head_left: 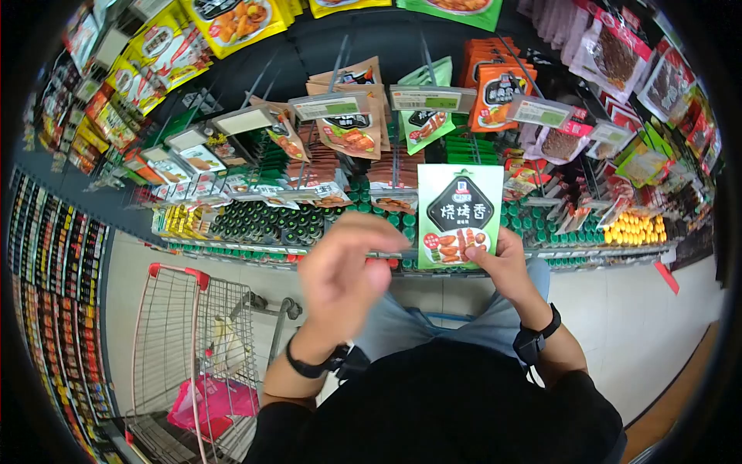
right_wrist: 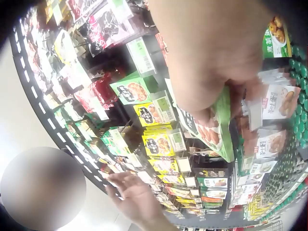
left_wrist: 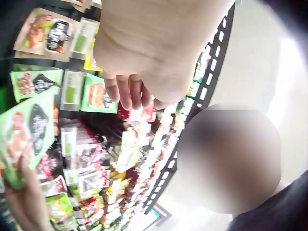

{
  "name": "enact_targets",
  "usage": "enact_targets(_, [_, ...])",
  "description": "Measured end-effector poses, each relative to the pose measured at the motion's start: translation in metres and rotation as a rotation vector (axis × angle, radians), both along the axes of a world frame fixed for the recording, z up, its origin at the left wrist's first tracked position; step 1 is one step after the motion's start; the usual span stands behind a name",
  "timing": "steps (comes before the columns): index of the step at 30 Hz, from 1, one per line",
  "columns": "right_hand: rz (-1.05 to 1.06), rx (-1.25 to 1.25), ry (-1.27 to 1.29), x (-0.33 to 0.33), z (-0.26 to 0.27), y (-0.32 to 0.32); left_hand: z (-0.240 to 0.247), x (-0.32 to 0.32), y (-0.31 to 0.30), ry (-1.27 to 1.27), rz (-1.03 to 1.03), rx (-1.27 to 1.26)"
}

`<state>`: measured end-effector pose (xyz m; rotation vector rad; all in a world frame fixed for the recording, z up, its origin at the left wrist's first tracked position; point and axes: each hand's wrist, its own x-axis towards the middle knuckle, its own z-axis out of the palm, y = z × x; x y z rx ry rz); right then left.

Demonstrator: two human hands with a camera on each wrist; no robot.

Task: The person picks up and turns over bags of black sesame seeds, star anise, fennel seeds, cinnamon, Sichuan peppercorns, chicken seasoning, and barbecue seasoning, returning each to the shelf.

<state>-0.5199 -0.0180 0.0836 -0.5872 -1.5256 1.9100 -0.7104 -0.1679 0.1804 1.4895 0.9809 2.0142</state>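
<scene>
A pale green seasoning packet [head_left: 459, 189] with a black label and food pictures stands upright before the shelf in the head view. My right hand [head_left: 506, 267] pinches its lower right corner, thumb in front. In the right wrist view the packet [right_wrist: 221, 122] shows partly behind that hand. Blurred in the head view, my left hand [head_left: 344, 274] hovers left of the packet, apart from it and holding nothing. Its fingers [left_wrist: 125, 91] bend loosely in the left wrist view, and in the right wrist view the left hand [right_wrist: 137, 197] looks spread.
Hooks ahead carry brown packets [head_left: 348, 127], green packets [head_left: 425, 124] and orange packets [head_left: 495, 97] behind price tags. Rows of green-capped bottles [head_left: 541, 228] line the shelf below. A wire shopping cart [head_left: 205, 280] holding a pink bag [head_left: 209, 402] stands at the left.
</scene>
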Motion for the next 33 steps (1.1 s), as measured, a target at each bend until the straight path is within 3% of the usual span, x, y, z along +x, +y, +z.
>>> enact_targets(1, [0.023, 0.011, -0.002, 0.003, -0.002, 0.000, 0.022, 0.004, -0.008, 0.076, -0.102, 0.090])
enact_targets(5, [0.021, 0.095, -0.120, 0.016, -0.009, -0.003, 0.090, 0.043, -0.017, -0.283, -0.533, 0.253])
enact_targets(7, [0.016, 0.029, -0.217, 0.020, -0.024, -0.002, 0.104, 0.042, -0.015, -0.006, -0.480, 0.103])
enact_targets(8, [0.043, 0.050, -0.211, 0.020, -0.022, -0.004, 0.116, 0.048, -0.006, 0.005, -0.450, 0.120])
enact_targets(10, [0.049, 0.045, -0.169, 0.023, -0.017, -0.007, 0.137, 0.065, 0.019, -0.165, -1.075, -0.982])
enact_targets(19, [-0.012, 0.026, -0.169, 0.066, -0.025, -0.004, 0.125, 0.120, 0.041, -0.082, -1.195, -0.651])
enact_targets(33, [-0.113, 0.024, -0.196, 0.109, -0.037, 0.006, 0.106, 0.149, 0.083, -0.036, -1.339, -0.096])
